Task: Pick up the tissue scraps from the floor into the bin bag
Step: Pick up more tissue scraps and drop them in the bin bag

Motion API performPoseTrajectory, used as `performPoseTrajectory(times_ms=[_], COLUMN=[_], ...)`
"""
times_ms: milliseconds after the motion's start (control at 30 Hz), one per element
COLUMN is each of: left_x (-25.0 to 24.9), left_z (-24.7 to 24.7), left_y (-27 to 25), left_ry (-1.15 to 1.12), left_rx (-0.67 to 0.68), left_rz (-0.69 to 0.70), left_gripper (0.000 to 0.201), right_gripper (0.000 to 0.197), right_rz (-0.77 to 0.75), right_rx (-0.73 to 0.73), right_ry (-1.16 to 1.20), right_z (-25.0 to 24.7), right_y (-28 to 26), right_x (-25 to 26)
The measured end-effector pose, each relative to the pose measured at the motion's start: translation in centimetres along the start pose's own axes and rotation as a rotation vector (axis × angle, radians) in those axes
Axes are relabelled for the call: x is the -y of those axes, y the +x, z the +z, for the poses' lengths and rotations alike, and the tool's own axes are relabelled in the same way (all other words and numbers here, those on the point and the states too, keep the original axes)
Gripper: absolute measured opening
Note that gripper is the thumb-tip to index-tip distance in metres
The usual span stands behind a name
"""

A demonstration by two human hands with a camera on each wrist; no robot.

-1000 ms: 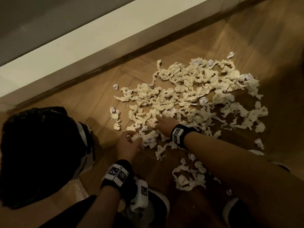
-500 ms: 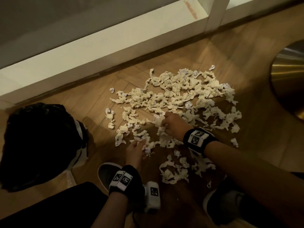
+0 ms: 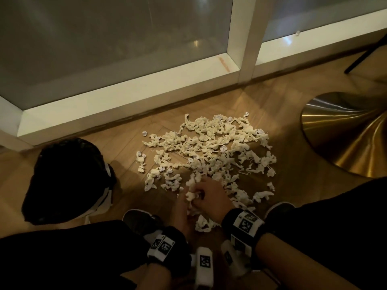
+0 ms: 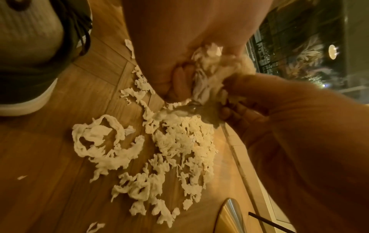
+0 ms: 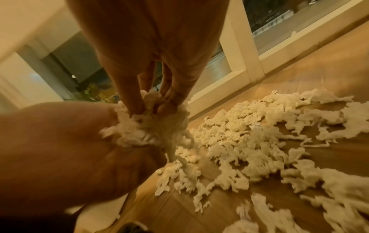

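We have both hands together now at the near edge of the scatter: half a second ago they were apart, each raking at the floor, and they have since met over one wad. Our left hand [image 3: 181, 208] cups underneath and our right hand [image 3: 206, 197] closes its fingers [image 5: 139, 100] over the top, so the two grasp a single bunched clump of cream tissue shreds [image 3: 191, 195] between them, lifted just off the boards with a strand trailing down. That means one handful is gathered and, we judge, ready to go to the black bin bag [image 3: 67, 181], which sits open-mouthed to our left by the near edge of the wooden herringbone floor [image 3: 125, 155]. Beyond our hands the wide spread of cream tissue scraps [image 3: 213, 149] lies across the floor toward the white window frame [image 3: 129, 95], so most of the job remains. A brass-coloured round table base [image 3: 345, 139] stands to the right.
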State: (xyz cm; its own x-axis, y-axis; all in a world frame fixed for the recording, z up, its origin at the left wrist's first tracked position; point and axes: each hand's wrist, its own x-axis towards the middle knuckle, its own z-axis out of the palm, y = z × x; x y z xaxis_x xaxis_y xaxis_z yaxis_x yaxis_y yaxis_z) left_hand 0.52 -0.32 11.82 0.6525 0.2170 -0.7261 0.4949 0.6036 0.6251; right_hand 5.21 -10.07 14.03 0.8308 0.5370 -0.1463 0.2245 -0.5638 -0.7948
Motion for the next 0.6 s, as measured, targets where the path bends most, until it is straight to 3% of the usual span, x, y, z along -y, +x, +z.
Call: performPoseTrajectory(times_ms=[100,233,300,400,600], left_x=[0.2,0.4,0.8,1.5,3.0], left_z=[0.1,-0.2,-0.6,-1.0,0.1], left_y=[-1.4,-2.3,-2.2,-2.0,-2.5], left_ry=[-0.108,-0.197,-0.219,-0.166,-0.349], left_rx=[0.027,0.065,0.015,-0.033,0.057], left_rz=[-0.074,-0.154,-0.185,-0.195,-0.178], left_gripper=[0.038,0.027,0.03,0.034,0.033], right_gripper=[0.014,0.017,0.017,0.026,0.03], right_rz=[-0.044,-0.062,-0.105,-0.134,-0.199], right_rx=[-0.003,-0.077,-0.088,-0.068,-0.134], right_ry=[0.064,0.119,0.106,0.089,-0.076], right_z=[1.0,1.3,1.6,2.3,3.0], right_y=[-1.9,-2.9,-3.1,-3.4,-3.4], right_x=[0.3,0.2,0.0,-0.3,-1.0])
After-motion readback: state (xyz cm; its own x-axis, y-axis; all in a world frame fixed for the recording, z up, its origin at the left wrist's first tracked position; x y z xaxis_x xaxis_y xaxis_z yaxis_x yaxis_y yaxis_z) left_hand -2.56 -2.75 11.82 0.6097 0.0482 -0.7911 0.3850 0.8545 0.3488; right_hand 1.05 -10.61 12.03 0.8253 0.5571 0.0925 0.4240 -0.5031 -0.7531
